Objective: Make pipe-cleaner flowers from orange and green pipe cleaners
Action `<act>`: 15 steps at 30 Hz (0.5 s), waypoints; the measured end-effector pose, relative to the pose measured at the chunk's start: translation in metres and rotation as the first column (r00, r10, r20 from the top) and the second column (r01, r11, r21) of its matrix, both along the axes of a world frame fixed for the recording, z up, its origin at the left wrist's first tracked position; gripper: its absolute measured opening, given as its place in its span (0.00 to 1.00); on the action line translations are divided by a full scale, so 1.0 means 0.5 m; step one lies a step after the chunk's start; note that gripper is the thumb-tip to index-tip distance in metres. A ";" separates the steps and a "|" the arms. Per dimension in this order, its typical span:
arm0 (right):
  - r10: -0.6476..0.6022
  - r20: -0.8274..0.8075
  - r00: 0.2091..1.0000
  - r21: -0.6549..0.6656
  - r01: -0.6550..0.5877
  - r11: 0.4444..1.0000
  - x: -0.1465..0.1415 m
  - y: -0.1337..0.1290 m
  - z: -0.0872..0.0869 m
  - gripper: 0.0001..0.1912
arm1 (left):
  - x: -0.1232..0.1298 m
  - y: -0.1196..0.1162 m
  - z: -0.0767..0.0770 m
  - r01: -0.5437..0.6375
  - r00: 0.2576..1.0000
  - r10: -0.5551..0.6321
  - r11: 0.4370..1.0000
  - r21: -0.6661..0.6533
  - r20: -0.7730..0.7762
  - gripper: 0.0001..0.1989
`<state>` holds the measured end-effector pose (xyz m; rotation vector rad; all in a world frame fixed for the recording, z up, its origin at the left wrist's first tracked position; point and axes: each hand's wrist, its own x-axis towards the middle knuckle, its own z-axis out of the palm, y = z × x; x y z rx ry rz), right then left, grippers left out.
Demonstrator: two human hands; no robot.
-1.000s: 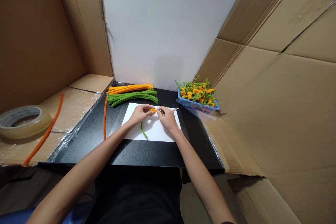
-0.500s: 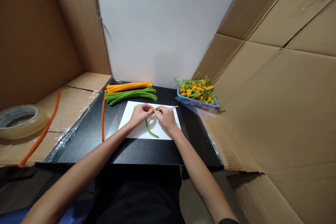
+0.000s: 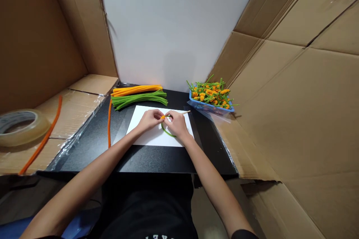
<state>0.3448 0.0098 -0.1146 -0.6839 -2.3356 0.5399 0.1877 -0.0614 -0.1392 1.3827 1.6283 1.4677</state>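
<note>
My left hand [image 3: 152, 119] pinches a small orange pipe cleaner piece [image 3: 163, 117] above the white sheet [image 3: 146, 140]. Close against it, my right hand [image 3: 176, 122] has its fingertips closed on a green pipe cleaner [image 3: 167, 132], whose free end curves down and toward the right wrist. The two colours meet between my fingertips, but the fingers hide how they are joined. A thin pale stick [image 3: 186, 112] pokes out beyond the right hand; whether it is held or lies on the sheet I cannot tell.
Behind the sheet lie orange pipe cleaners [image 3: 137, 90] and green ones [image 3: 140, 99] in bundles. A blue basket [image 3: 213, 109] of orange-and-green pieces stands back right. Single orange pipe cleaners [image 3: 109, 127] lie left, near a tape roll [image 3: 42, 129]. Cardboard walls [image 3: 294, 101] flank the black table [image 3: 157, 162].
The green pipe cleaner's loose end has swung right, from hanging below the fingers to curving toward my right wrist. Both hands stay together over the sheet. The view has shifted slightly.
</note>
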 end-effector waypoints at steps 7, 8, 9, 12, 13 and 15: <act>0.000 -0.080 0.997 -0.018 -0.001 1.000 -0.003 -0.006 0.001 0.06 | 0.025 0.007 -0.006 -0.103 0.930 0.113 0.994 -0.046 0.349 0.13; 0.004 -0.084 0.996 -0.010 -0.004 1.000 -0.003 -0.006 0.000 0.06 | 0.029 0.008 -0.005 -0.117 0.902 0.129 0.992 -0.055 0.411 0.13; 0.005 -0.088 0.996 -0.005 -0.005 1.000 -0.004 -0.006 -0.001 0.07 | 0.033 0.009 -0.004 -0.133 0.877 0.146 0.989 -0.061 0.458 0.13; -0.002 -0.101 0.995 -0.006 0.002 1.000 -0.007 -0.007 -0.006 0.08 | 0.040 0.012 -0.005 -0.193 0.838 0.202 0.979 -0.071 0.507 0.12; -0.008 -0.107 0.994 -0.008 0.007 1.000 -0.009 -0.008 -0.007 0.09 | 0.040 0.012 -0.008 -0.215 0.837 0.222 0.974 -0.073 0.501 0.12; -0.024 -0.120 0.993 -0.022 0.022 1.000 -0.014 -0.010 -0.009 0.09 | 0.040 0.014 -0.016 -0.257 0.843 0.257 0.964 -0.067 0.472 0.12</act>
